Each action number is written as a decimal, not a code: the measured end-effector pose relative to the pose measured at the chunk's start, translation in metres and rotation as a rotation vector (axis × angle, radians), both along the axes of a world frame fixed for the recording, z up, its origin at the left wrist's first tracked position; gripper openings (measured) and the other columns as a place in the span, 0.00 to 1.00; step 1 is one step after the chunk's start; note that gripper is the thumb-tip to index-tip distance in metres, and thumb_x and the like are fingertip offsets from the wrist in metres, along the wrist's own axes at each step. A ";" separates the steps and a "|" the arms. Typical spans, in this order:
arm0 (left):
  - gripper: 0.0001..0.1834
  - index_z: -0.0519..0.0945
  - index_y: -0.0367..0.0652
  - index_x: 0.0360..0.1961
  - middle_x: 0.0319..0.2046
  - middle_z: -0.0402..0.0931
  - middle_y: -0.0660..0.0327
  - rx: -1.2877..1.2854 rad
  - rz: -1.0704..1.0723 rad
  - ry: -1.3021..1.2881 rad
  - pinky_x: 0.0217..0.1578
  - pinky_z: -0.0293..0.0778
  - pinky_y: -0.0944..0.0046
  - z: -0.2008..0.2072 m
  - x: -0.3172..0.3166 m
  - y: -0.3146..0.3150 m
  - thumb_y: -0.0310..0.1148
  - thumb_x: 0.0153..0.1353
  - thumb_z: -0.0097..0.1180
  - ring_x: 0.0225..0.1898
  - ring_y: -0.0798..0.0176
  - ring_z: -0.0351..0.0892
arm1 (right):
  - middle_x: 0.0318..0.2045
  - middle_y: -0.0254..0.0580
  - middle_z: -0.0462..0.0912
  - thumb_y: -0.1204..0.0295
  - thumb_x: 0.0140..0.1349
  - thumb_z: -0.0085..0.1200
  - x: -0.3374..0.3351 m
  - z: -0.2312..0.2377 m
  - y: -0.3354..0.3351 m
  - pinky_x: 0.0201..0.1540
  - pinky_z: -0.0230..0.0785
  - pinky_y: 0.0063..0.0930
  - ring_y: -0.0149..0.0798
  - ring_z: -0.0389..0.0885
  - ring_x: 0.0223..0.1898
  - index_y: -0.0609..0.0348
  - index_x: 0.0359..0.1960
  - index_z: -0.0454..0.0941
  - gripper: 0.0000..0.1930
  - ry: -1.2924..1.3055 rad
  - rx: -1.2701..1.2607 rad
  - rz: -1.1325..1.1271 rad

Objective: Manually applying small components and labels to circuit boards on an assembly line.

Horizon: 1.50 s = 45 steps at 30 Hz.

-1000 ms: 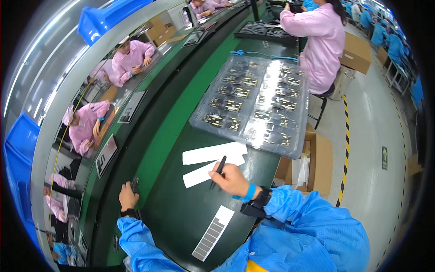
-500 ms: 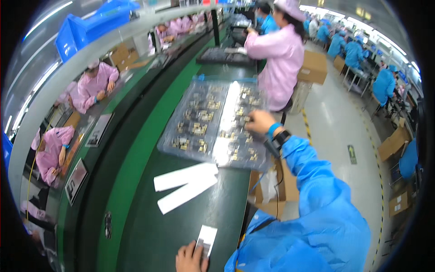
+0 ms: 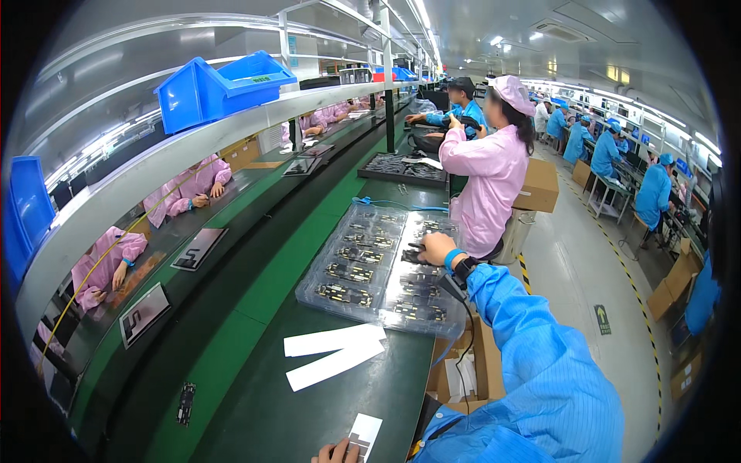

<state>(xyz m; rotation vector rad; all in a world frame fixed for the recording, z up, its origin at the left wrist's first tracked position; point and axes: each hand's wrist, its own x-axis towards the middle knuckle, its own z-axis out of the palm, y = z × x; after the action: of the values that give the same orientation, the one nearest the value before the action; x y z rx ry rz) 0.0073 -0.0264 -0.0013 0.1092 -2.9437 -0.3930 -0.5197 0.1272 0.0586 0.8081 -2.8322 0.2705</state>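
A clear plastic tray (image 3: 312, 292) with several small dark circuit boards in its pockets lies on the green bench. Over its right half reaches my right hand (image 3: 438, 248), fingers closed on the edge of a dark circuit board (image 3: 414, 254). A blue band and a dark watch circle that wrist. At the bottom edge, my left hand (image 3: 336, 452) is partly cut off by the frame. Its fingers grip a small white card (image 3: 365, 434) with grey printed areas. Two blank white paper strips (image 3: 333, 340) overlap between the tray and my left hand.
A single circuit board (image 3: 185, 404) lies on the green conveyor (image 3: 247, 328) to the left. Dark flat panels (image 3: 199, 249) rest beyond it. A co-worker in pink (image 3: 494, 177) sits past the tray. An open cardboard box (image 3: 486, 363) stands below the bench's right edge.
The view has tilted up, so the bench sits lower in the picture. My right hand stays over the tray's right half, and my left hand stays at the card. The pink-clothed co-worker's arms have risen.
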 end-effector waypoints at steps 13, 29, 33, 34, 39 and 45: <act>0.21 0.76 0.41 0.47 0.51 0.74 0.55 -0.064 -0.007 0.009 0.46 0.70 0.55 -0.001 0.001 0.011 0.30 0.49 0.62 0.50 0.52 0.72 | 0.24 0.51 0.82 0.62 0.46 0.64 0.299 -0.012 -0.143 0.36 0.73 0.46 0.56 0.81 0.32 0.55 0.31 0.82 0.13 -0.391 0.106 1.396; 0.21 0.77 0.44 0.50 0.56 0.70 0.60 0.006 0.034 -0.037 0.46 0.68 0.59 -0.004 -0.009 0.005 0.33 0.52 0.59 0.51 0.57 0.69 | 0.26 0.33 0.76 0.66 0.70 0.42 0.294 -0.051 -0.068 0.31 0.66 0.26 0.27 0.70 0.26 0.64 0.28 0.77 0.17 -0.961 -0.896 0.682; 0.20 0.78 0.45 0.48 0.55 0.70 0.61 0.000 0.059 -0.038 0.45 0.68 0.60 -0.001 -0.015 0.009 0.31 0.51 0.60 0.48 0.59 0.70 | 0.24 0.32 0.75 0.62 0.71 0.39 0.307 -0.060 -0.027 0.29 0.62 0.18 0.23 0.67 0.24 0.64 0.32 0.80 0.20 -1.040 -0.791 0.391; 0.21 0.78 0.45 0.48 0.55 0.70 0.61 -0.002 0.065 -0.034 0.45 0.68 0.60 -0.001 -0.017 0.009 0.31 0.50 0.60 0.48 0.59 0.69 | 0.24 0.32 0.76 0.62 0.70 0.43 0.309 -0.076 -0.023 0.28 0.62 0.17 0.23 0.69 0.25 0.64 0.36 0.81 0.18 -1.062 -0.895 0.419; 0.21 0.81 0.40 0.43 0.47 0.77 0.60 0.104 0.119 0.161 0.37 0.69 0.63 0.044 -0.019 -0.007 0.32 0.45 0.64 0.40 0.58 0.75 | 0.28 0.36 0.80 0.72 0.65 0.53 0.311 -0.087 -0.020 0.30 0.65 0.16 0.24 0.75 0.29 0.65 0.41 0.80 0.09 -1.277 -1.010 0.459; 0.21 0.79 0.33 0.42 0.32 0.80 0.51 0.092 0.103 0.608 0.32 0.72 0.56 0.124 0.008 -0.029 0.38 0.52 0.57 0.31 0.51 0.78 | 0.31 0.42 0.82 0.79 0.62 0.52 0.312 -0.091 -0.020 0.38 0.73 0.21 0.29 0.81 0.33 0.68 0.42 0.78 0.08 -1.127 -0.884 0.531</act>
<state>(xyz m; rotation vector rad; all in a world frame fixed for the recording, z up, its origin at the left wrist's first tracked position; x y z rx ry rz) 0.0153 -0.0556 0.1226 0.1252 -2.3129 -0.4510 -0.2076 0.1074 -0.0322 1.3887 -2.5683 2.4652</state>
